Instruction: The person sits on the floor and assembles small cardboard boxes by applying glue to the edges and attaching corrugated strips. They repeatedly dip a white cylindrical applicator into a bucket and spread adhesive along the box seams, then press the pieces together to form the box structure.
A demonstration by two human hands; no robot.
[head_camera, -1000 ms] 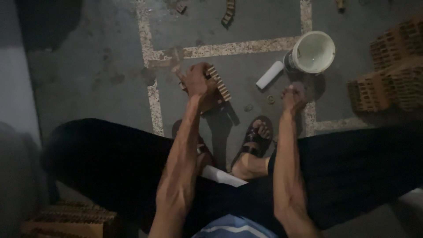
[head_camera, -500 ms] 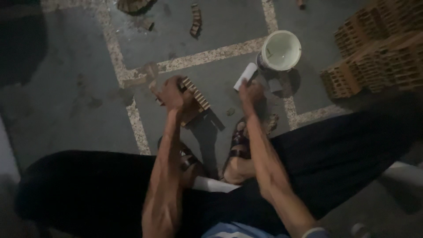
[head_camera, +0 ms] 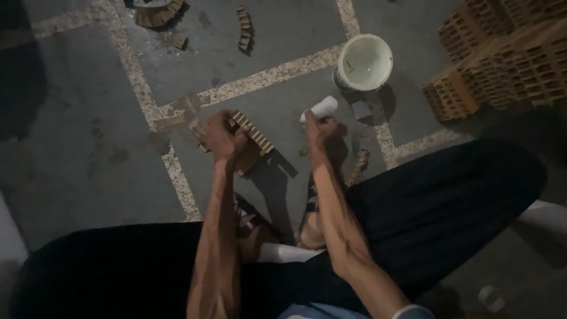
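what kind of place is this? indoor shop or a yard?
Probably a small floor-level craft workspace; indoor or outdoor is unclear. Grey concrete floor with pebbled inlay strips, stacks of slatted wooden pieces, a white bucket. The left hand holds a slatted wooden piece; the right hand grips a white tube.

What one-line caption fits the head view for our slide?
Seated person's left hand holds a wooden block while the right hand grips a white tube beside a bucket.
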